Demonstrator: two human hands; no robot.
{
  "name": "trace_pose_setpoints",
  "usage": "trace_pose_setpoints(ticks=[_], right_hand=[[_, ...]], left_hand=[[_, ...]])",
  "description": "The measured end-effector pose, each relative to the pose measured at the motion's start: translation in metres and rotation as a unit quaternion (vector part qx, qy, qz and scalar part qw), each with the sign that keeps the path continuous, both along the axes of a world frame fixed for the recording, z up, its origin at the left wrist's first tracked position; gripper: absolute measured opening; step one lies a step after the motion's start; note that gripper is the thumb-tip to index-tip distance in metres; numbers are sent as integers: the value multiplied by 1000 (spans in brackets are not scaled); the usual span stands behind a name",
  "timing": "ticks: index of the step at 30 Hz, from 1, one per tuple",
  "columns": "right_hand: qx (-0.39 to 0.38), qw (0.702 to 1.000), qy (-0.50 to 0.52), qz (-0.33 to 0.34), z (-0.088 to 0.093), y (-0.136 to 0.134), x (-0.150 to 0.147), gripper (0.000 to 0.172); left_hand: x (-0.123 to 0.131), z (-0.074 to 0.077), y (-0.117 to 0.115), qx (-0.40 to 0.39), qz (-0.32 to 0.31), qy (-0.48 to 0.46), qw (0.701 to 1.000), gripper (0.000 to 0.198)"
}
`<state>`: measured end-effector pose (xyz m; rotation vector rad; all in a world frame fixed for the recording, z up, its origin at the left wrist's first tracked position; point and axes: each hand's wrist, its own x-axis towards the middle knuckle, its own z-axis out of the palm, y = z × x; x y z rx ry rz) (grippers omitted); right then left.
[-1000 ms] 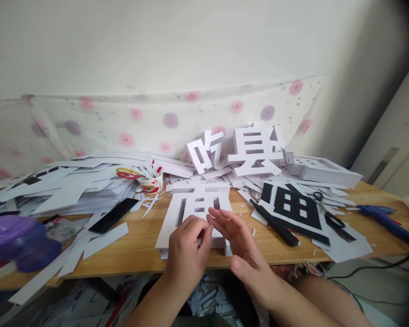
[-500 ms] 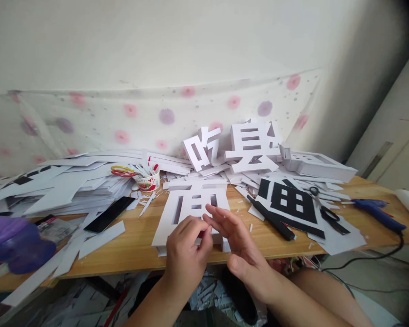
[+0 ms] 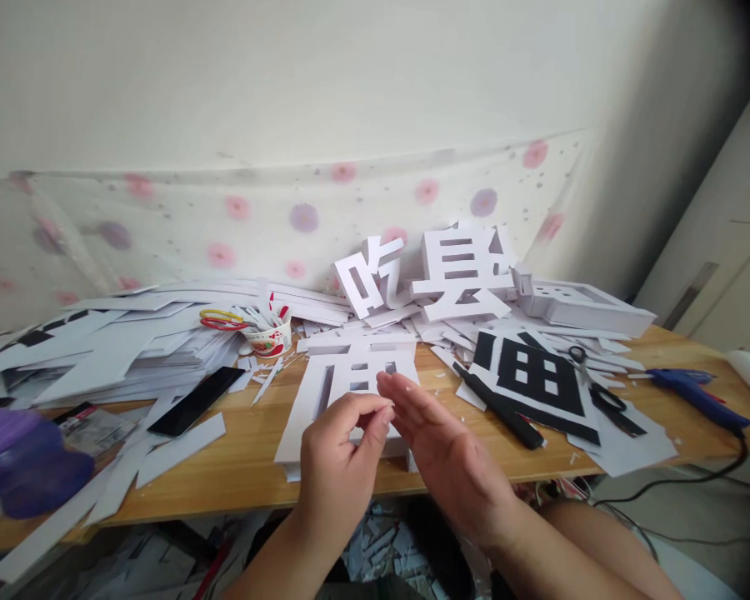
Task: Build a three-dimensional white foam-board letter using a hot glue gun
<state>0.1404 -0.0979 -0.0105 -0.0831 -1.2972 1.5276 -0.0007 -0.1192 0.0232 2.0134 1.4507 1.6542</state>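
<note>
My left hand (image 3: 343,450) is closed in a pinch, thumb and forefinger meeting beside the right hand's fingers; whatever they pinch is too small to name. My right hand (image 3: 453,458) is held open, fingers stretched out and palm turned inward. Both hover over the near part of a white raised foam-board character (image 3: 297,433), which lies flat at the table's front edge and is partly hidden by them. To its right lies a black-handled cutter (image 3: 506,415), with a white sheet bearing a black printed character (image 3: 541,375) behind it.
A blue glue gun (image 3: 693,396) with a cord and scissors (image 3: 609,398) lie on the right. Two white standing characters (image 3: 459,271) are at the back. Left are stacked white boards (image 3: 156,342), a paper cup of tools (image 3: 273,337), a black phone-like slab (image 3: 197,400) and a purple object (image 3: 31,458).
My right hand has turned, with its palm now more visible and its thumb tucked inward. The left hand keeps its pinch, its fingertips close to the right fingers.
</note>
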Motion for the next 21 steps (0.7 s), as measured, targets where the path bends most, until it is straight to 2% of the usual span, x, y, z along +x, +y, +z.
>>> trace_pose_setpoints(ticks=[3,6,8,13,17,21], right_hand=[[24,998,-48,-16,0,-1,3,62],[86,986,-133,-54,0,0,8,64],[164,960,-205,-97,1,2,11,67],[332,866,-305,-215,0,10,14,76],[393,802,-356,-276,-4,13,12,86],[411,777,-380,-289,-7,13,10,89]], left_hand=[[3,-2,4,-36,-8,-33,999,11],[5,-2,7,-72,-24,-75,994,13],[5,0,7,-94,-41,-97,990,13],[3,5,4,-123,-57,-139,981,12],[2,2,1,-124,-39,-137,982,12],[-2,1,-2,-111,-29,-118,986,12]])
